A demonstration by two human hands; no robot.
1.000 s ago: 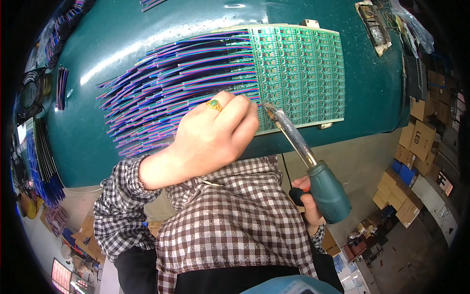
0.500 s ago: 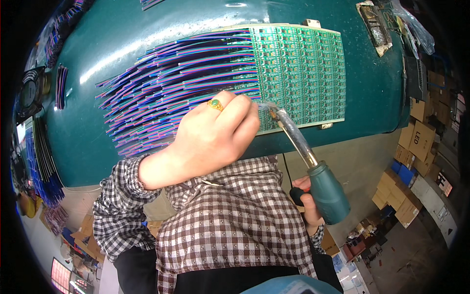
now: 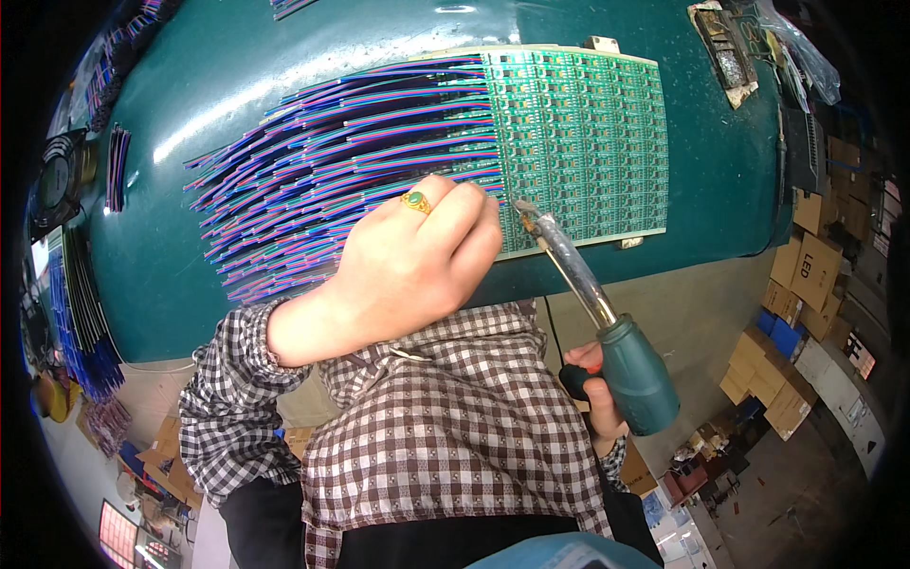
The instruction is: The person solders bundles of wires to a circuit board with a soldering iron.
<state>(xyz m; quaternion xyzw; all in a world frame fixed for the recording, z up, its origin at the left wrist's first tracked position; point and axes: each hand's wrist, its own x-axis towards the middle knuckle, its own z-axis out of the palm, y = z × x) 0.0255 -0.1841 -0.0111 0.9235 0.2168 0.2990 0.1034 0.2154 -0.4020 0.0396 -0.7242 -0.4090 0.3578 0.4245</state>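
- Left hand (image 3: 408, 261) curled into a loose fist at the near left corner of the green circuit panel (image 3: 578, 142), knuckles over the spot where the coloured wires (image 3: 332, 180) meet the board; grip narrow, fingertips hidden under the hand, so cannot tell what, if anything, sits pinched there.
- Gold ring with green stone (image 3: 415, 200) on one finger of that hand.
- Right hand (image 3: 592, 394) low at the counter's near edge, wrapped tight round the teal handle of the soldering iron (image 3: 607, 322); grip full and closed on the handle.
- Long axis of the iron slanting up and to the left from the handle, with the tip (image 3: 519, 205) touching or just above the near edge row of the panel, just beside the left hand's fingers.
- Panel lying flat on the teal counter (image 3: 284, 66), up and to the left of the right hand; wires fanning out leftward from its left edge in purple, blue, red and green rows.
- Left hand the nearer one to the joint; right hand well back, reaching it only through the iron's shaft.
- Further wire bundles (image 3: 81, 322) along the counter's left rim; cardboard boxes (image 3: 806, 275) on the floor at right.
- Checked shirt sleeve (image 3: 237, 379) covering the left forearm.
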